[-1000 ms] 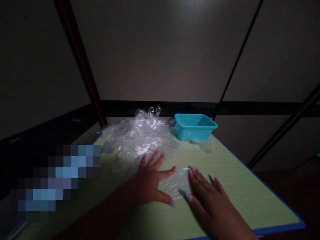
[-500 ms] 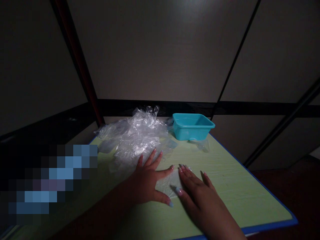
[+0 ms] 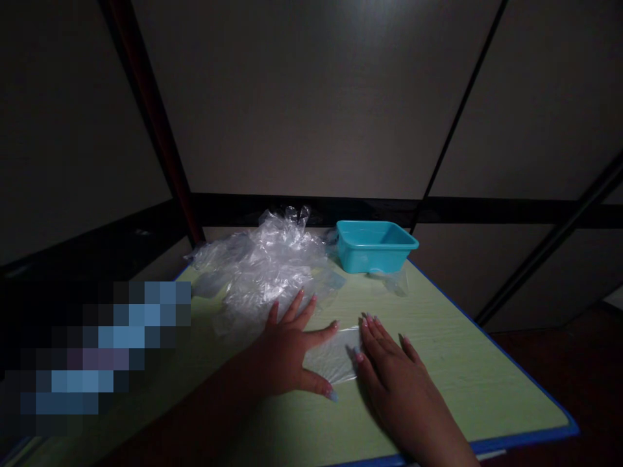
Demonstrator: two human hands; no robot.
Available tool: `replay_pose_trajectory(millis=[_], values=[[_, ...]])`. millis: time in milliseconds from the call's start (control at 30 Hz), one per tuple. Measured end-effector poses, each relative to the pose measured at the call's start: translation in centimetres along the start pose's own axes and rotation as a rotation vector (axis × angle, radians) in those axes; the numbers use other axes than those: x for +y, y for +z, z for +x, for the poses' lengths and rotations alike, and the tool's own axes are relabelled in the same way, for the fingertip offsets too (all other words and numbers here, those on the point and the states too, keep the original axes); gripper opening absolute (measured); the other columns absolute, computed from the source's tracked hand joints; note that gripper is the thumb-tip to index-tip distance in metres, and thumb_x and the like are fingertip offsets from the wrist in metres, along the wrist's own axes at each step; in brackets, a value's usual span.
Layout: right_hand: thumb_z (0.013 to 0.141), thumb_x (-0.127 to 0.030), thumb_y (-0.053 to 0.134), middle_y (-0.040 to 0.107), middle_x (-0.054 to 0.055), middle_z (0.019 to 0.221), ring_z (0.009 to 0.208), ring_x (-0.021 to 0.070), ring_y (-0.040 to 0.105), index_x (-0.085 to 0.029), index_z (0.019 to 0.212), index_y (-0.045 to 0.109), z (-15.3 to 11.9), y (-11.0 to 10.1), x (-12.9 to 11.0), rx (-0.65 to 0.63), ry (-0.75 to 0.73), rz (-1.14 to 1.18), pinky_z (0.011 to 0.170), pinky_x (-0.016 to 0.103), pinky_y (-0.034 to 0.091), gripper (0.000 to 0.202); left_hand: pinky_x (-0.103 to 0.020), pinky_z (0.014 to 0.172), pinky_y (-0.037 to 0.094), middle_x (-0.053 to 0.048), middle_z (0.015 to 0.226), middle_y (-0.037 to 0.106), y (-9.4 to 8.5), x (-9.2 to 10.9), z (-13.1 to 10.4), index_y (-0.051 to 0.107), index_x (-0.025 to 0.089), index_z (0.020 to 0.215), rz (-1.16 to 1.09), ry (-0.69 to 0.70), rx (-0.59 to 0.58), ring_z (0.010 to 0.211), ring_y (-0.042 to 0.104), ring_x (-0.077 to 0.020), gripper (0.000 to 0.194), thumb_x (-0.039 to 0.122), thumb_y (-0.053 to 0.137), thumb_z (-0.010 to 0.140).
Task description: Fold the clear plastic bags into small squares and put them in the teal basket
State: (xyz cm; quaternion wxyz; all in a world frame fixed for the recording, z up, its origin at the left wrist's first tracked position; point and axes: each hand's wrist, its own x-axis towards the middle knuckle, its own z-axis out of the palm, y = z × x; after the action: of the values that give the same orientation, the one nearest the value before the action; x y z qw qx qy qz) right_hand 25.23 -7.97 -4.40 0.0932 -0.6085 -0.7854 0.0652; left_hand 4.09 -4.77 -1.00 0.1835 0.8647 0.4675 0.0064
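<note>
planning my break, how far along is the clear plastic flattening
The clear plastic piece already looks mostly spread out. In hand: the left hand and right hand rest at its sides. Apparently left: its faint creases, and perhaps the crumpled plastic heap behind.

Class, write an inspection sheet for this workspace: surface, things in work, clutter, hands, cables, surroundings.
Surface: pale green table with a blue edge.
Things in work: a clear plastic piece lies spread out between the hands; a crumpled plastic heap lies beyond the left hand.
Clutter: a turquoise tub stands upright at the far side, a loose clear scrap in front of it.
Hands: left hand palm down, fingers spread; right hand palm down at the piece's right end.
Cables: nothing seen.
Surroundings: dim; dark panels behind; pixelated patch at left, unreadable.
</note>
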Motion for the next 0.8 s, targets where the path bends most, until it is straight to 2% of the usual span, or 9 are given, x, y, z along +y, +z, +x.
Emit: replay_pose_trajectory(millis=[100,167,300,367,467,567,700,800], values=[[0.093,-0.039,0.03,0.034,0.01,0.146,0.137,0.0243,0.027,-0.012,0.142,0.035,0.0,0.3,0.3,0.033,0.001,0.065,0.11,0.055,0.02,0.056,-0.07,0.098,-0.009,-0.014,0.153,0.001,-0.4,0.1,0.0,0.028,0.037,0.142,0.015,0.051,0.034,0.137,-0.01,-0.0398,0.096,0.079,0.058,0.062],[0.093,-0.04,0.032,0.035,0.01,0.146,0.136,0.0248,0.027,-0.015,0.141,0.037,-0.1,0.3,0.6,0.097,-0.01,0.183,0.11,0.055,0.02,0.055,-0.067,0.101,-0.007,-0.013,0.153,0.006,-0.6,0.1,0.0,0.028,0.033,0.143,0.006,0.112,0.069,0.139,-0.001,-0.0383,0.093,0.078,0.056,0.067],[0.092,-0.046,0.036,0.037,0.009,0.147,0.136,0.0243,0.03,-0.019,0.135,0.046,-0.7,-0.2,1.8,0.371,0.055,0.642,0.111,0.047,0.023,0.052,-0.054,0.11,0.001,-0.008,0.153,0.017,-0.4,0.3,0.1,0.034,0.029,0.142,-0.032,0.268,0.125,0.14,0.016,-0.0301,0.078,0.071,0.05,0.078],[0.091,-0.048,0.04,0.042,0.008,0.144,0.135,0.0253,0.031,-0.023,0.13,0.051,-1.0,-0.7,2.6,0.437,0.141,0.913,0.109,0.045,0.027,0.048,-0.053,0.111,0.002,-0.005,0.152,0.019,-0.1,0.4,0.1,0.039,0.031,0.139,-0.047,0.319,0.107,0.14,0.019,-0.0285,0.071,0.07,0.05,0.08],[0.091,-0.048,0.037,0.044,0.009,0.143,0.134,0.0268,0.034,-0.025,0.13,0.048,-1.3,-1.5,4.0,0.398,0.213,1.325,0.098,0.045,0.042,0.047,-0.053,0.111,0.001,-0.001,0.152,0.019,0.3,0.7,0.0,0.042,0.037,0.137,-0.083,0.361,0.044,0.14,0.017,-0.0285,0.064,0.068,0.051,0.081],[0.091,-0.047,0.032,0.042,0.013,0.143,0.133,0.0279,0.035,-0.021,0.142,0.032,-1.4,-2.1,5.1,0.343,0.25,1.578,0.093,0.046,0.046,0.057,-0.052,0.111,-0.001,-0.001,0.153,0.017,0.6,0.8,0.0,0.038,0.038,0.138,-0.106,0.381,0.001,0.14,0.015,-0.029,0.067,0.067,0.054,0.08],[0.092,-0.049,0.028,0.04,0.01,0.146,0.134,0.0283,0.033,-0.024,0.148,0.017,-1.9,-2.4,6.1,0.238,0.283,1.7,0.093,0.049,0.045,0.062,-0.053,0.11,-0.004,-0.003,0.152,0.015,0.8,0.7,0.0,0.036,0.038,0.14,-0.122,0.393,-0.03,0.14,0.014,-0.0302,0.07,0.067,0.055,0.079],[0.092,-0.051,0.025,0.044,0.006,0.143,0.133,0.0283,0.034,-0.029,0.146,0.023,-2.3,-2.5,6.4,0.181,0.334,1.688,0.093,0.05,0.045,0.059,-0.055,0.109,-0.004,-0.003,0.152,0.016,0.8,0.6,0.1,0.037,0.04,0.138,-0.141,0.391,-0.042,0.139,0.016,-0.0309,0.068,0.067,0.055,0.079]])
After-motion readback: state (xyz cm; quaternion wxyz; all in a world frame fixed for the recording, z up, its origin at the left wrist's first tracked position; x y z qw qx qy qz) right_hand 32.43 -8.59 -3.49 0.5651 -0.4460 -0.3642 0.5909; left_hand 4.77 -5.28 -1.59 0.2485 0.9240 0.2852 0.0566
